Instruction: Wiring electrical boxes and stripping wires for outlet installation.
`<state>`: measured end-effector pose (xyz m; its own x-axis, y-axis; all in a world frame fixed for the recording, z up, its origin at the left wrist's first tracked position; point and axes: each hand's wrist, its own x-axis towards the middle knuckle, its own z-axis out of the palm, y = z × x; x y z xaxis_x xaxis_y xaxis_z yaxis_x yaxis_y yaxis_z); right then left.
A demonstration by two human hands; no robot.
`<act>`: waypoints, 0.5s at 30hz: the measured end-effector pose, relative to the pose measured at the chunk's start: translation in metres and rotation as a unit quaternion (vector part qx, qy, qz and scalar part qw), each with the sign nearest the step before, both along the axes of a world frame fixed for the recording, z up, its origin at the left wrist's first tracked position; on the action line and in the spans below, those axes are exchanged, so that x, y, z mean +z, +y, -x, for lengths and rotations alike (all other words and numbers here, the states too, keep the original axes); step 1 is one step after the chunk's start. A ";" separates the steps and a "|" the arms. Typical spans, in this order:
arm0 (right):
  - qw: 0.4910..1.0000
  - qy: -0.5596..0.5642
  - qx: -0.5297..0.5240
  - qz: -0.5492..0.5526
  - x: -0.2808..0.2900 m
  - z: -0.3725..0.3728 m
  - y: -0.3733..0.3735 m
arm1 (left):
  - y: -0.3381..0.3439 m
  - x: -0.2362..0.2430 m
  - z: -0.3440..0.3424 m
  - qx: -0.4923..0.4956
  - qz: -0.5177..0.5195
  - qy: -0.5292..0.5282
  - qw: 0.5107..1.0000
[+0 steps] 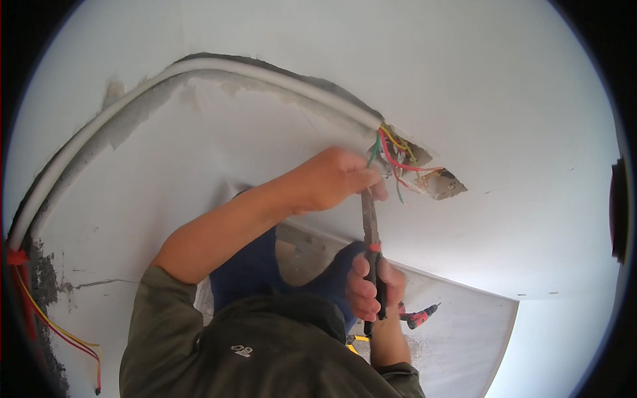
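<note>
My left hand [338, 178] is closed in a pinch on a green wire [374, 151] that comes out of the broken-open wall hole [418, 158]. Just under those fingertips are the jaws of a long pair of pliers [369, 222] with black handles and a red band. My right hand [373, 288] is wrapped round the handles, holding the pliers upright. Whether the jaws grip the wire is hidden by my left fingers. Red wires [398, 162] and a yellow wire [393, 138] hang from the same hole, some with bare ends.
A white conduit [252, 71] curves along a chased groove to the hole. At the lower left, yellow and red wires [60, 328] leave a red fitting [16, 257]. A red-and-black power drill [419, 317] lies below, beyond my right arm. A dark object [618, 211] sits at the right edge.
</note>
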<state>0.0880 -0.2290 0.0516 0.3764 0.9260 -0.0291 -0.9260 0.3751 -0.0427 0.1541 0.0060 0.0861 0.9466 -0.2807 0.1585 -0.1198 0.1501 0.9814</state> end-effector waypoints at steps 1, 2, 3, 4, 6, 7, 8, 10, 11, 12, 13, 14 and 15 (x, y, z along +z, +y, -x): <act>0.996 0.021 -0.004 -0.081 -0.009 0.005 0.009 | 0.000 0.002 0.001 0.002 -0.006 -0.003 1.000; 0.996 0.021 -0.005 -0.083 -0.008 0.002 0.008 | 0.001 0.003 0.001 0.003 -0.011 -0.007 1.000; 0.986 -0.154 -0.029 0.062 -0.004 -0.002 0.006 | 0.001 0.004 0.000 0.002 -0.013 -0.008 1.000; 0.925 -0.318 -0.052 0.202 0.001 -0.006 0.005 | 0.004 0.003 0.001 -0.002 -0.030 -0.008 1.000; 0.884 -0.357 -0.040 0.298 0.021 -0.016 -0.001 | 0.010 0.003 0.000 -0.006 -0.047 -0.012 0.999; 0.838 -0.409 -0.052 0.358 0.032 -0.017 -0.006 | 0.009 0.005 -0.001 -0.005 -0.073 -0.027 0.997; 0.787 -0.457 -0.059 0.411 0.040 -0.018 -0.009 | 0.009 0.005 -0.001 0.001 -0.103 -0.040 0.994; 0.780 -0.462 -0.055 0.419 0.055 -0.019 -0.013 | 0.009 0.003 -0.001 0.004 -0.097 -0.032 0.995; 0.733 -0.502 -0.034 0.457 0.065 -0.020 -0.012 | 0.009 0.002 -0.001 0.007 -0.090 -0.025 0.996; 0.683 -0.539 -0.013 0.492 0.073 -0.022 -0.012 | 0.009 0.004 -0.001 0.006 -0.090 -0.025 0.996; 0.683 -0.539 -0.016 0.492 0.078 -0.024 -0.013 | 0.010 0.008 0.000 -0.001 -0.096 -0.029 0.995; 0.641 -0.569 0.005 0.515 0.082 -0.027 -0.013 | 0.009 0.011 0.000 -0.008 -0.102 -0.032 0.994; 0.596 -0.597 0.026 0.536 0.086 -0.029 -0.013 | 0.008 0.011 -0.001 -0.009 -0.103 -0.034 0.994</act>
<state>0.1168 -0.2422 0.1379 0.6938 0.6265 -0.3550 -0.0052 -0.4886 -0.8725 0.1553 0.0142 0.0971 0.9301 -0.3313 0.1584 -0.1851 -0.0506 0.9814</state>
